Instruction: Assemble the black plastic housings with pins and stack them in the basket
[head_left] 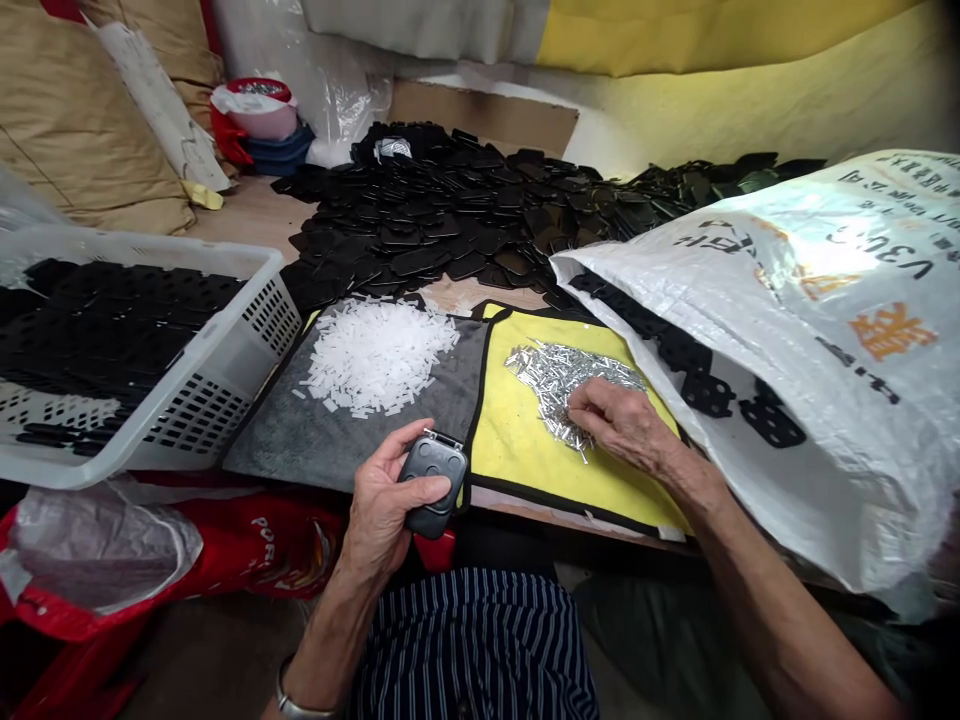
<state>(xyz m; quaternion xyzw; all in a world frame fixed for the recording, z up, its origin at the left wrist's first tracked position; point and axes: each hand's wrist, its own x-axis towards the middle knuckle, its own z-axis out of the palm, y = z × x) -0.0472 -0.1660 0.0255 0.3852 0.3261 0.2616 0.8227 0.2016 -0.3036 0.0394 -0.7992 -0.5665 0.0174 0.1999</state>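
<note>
My left hand [381,490] is closed around a small black plastic case [435,480] with rounded corners, thumb pressed on its face. A thin metal pin shows along the case's top edge. Over on the yellow cloth [510,440], my right hand [619,420] reaches into a heap of short silver metal pins [551,375]. Its fingers are pinched together, and their tips are partly hidden, so I cannot make out what is between them. White plastic strips [379,355] lie heaped on the grey cloth [300,450], beyond my left hand.
A white perforated basket [217,400] of black plastic parts stands at left. Behind the cloths spreads a large pile of flat black pieces [450,220]. At right, a white woven sack [825,300] gapes, showing black parts [772,415]. A red bag [247,535] hangs below the basket.
</note>
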